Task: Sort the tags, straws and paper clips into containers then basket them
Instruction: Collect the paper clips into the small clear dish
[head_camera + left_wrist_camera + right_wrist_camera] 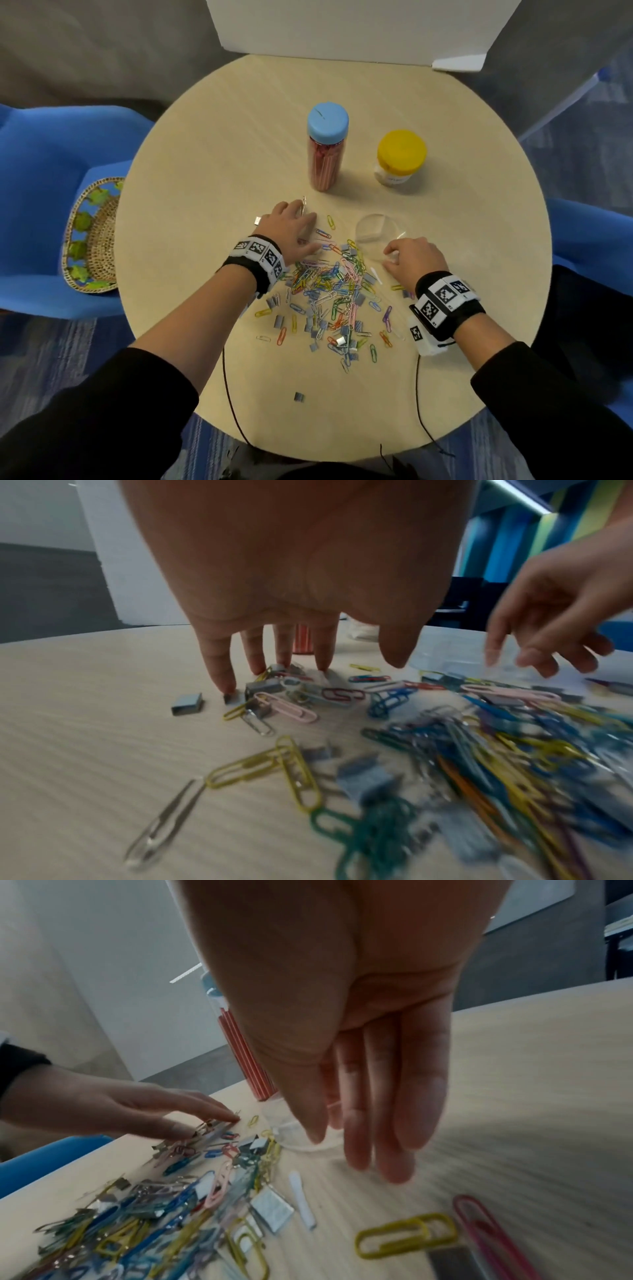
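left hand (289,233): fingers spread, fingertips (226,681) pressed on far edge of paper clips (329,291) | right hand (412,262): fingers straight, together, nothing held, beside clear container (378,231) | pile heaped between hands on table (205,171)

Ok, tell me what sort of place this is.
Probably an office or meeting area: a round wooden table, blue chairs around it, patterned carpet underfoot, and a white partition board standing at the table's far edge.

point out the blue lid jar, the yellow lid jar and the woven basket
blue lid jar (327,120), head view, on top of its blue lid
yellow lid jar (401,149), head view, on top of its yellow lid
woven basket (99,236), head view, on its woven inside
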### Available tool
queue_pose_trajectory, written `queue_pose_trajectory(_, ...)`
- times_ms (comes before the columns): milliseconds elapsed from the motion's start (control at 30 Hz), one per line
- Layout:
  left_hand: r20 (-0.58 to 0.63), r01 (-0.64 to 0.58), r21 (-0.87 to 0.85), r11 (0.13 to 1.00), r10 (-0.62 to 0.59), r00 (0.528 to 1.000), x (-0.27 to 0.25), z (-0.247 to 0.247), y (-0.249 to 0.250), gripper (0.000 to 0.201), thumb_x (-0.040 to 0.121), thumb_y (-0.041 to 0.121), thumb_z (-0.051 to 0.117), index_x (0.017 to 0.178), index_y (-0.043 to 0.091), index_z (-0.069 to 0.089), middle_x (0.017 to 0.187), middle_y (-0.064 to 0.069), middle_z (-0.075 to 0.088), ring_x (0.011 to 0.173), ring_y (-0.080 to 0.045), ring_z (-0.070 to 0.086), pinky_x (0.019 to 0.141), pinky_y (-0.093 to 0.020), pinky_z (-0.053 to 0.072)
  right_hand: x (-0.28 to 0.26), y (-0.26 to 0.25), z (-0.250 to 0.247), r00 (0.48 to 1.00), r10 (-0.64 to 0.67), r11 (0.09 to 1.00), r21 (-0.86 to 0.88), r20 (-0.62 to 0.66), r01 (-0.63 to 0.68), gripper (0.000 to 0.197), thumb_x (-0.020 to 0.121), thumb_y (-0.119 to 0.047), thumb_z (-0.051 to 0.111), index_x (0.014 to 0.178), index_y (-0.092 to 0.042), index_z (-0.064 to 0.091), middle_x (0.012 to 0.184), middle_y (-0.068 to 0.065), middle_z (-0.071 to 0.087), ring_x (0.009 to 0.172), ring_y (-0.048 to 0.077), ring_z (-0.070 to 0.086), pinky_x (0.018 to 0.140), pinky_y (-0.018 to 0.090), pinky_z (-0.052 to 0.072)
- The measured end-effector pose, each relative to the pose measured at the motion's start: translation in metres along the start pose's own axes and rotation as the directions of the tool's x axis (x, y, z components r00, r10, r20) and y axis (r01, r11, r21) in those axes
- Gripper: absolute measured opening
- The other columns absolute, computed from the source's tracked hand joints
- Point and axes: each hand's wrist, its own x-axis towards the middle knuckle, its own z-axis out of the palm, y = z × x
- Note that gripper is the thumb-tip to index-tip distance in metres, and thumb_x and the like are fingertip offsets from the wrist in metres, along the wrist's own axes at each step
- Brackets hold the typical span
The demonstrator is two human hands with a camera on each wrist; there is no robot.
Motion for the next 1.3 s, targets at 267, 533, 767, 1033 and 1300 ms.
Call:
queue_pose_trajectory(267,0.081,-0.009,0.009,1.0,0.008,0.997,-0.029,0.014,0.014,0.095,0.07,0.086,0.045,0.148,0.035,0.028,0.159,-0.004,0.017,0.142,-0.03,0.019,0.111,-0.051,0.032,-0.013,-0.056,0.016,0.949,-0.31,0.942,0.117,-0.052,0.314,0.036,0.094,-0.024,0.059,0.131,-0.02,0.059,0.124,0.002,0.061,0.105,0.019,0.06,0.094,0.036,0.051)
queue_pose_trajectory(533,0.133,0.106,0.067,0.992,-0.114,0.985,-0.065,0.016,0.007,0.122,0.035,0.089,0.068,0.138,0.042,0.026,0.144,-0.002,0.027,0.128,-0.031,0.036,0.098,-0.053,0.042,-0.014,-0.075,0.036,0.976,-0.216,0.971,-0.1,0.012,0.216,0.041,0.097,-0.034,0.053,0.13,-0.01,0.049,0.122,0.008,0.053,0.109,0.026,0.055,0.083,0.035,0.048)
queue_pose_trajectory(767,0.097,0.098,-0.084,0.992,-0.089,0.991,-0.077,0.026,0.014,0.101,0.058,0.058,0.084,0.142,0.037,0.032,0.137,-0.009,0.031,0.12,-0.031,0.04,0.093,-0.048,0.05,-0.028,-0.061,0.035,0.975,-0.214,0.973,-0.076,0.059,0.218,0.077,0.079,-0.043,0.075,0.144,-0.028,0.037,0.131,0.004,0.044,0.12,0.025,0.045,0.091,0.038,0.05)
queue_pose_trajectory(1033,0.018,0.06,-0.206,0.977,-0.058,0.998,-0.068,0.018,0.02,0.03,0.087,0.024,0.069,0.114,0.013,0.066,0.115,-0.008,0.052,0.092,-0.029,0.061,0.083,-0.034,0.049,-0.033,-0.061,0.056,0.964,-0.265,0.963,-0.054,-0.029,0.263,0.06,0.09,-0.018,0.067,0.144,-0.023,0.042,0.123,0.004,0.05,0.111,0.023,0.052,0.092,0.034,0.05)
queue_pose_trajectory(1300,-0.081,0.195,-0.297,0.935,-0.228,0.97,-0.075,0.015,0.016,0.017,0.088,0.02,0.058,0.098,0.009,0.067,0.097,-0.008,0.057,0.088,-0.031,0.06,0.077,-0.038,0.051,-0.027,-0.068,0.053,0.955,-0.29,0.955,-0.089,-0.055,0.284,0.041,0.091,-0.017,0.062,0.13,-0.023,0.05,0.121,0.002,0.049,0.102,0.024,0.054,0.079,0.037,0.054)
